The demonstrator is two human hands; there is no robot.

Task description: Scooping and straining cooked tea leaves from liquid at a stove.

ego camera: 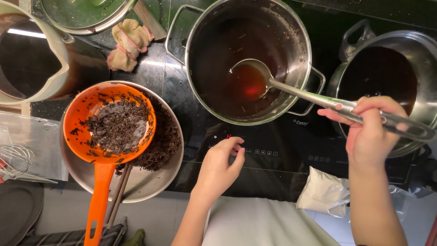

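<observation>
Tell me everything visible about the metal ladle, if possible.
The ladle looks like polished steel, with a round bowl and a long flat handle. Its bowl sits low inside the middle pot, filled with dark reddish-brown liquid. The handle slants over the pot's rim toward the right, where the right hand grips it. The left hand is apart, on the cooktop.

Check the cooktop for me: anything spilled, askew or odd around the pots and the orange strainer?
Dark leaf bits have spilled past the orange strainer into the steel bowl beneath it. A crumpled cloth lies on the cooktop beside the centre pot. No liquid spill shows. The right hand holds the ladle steady.
</observation>
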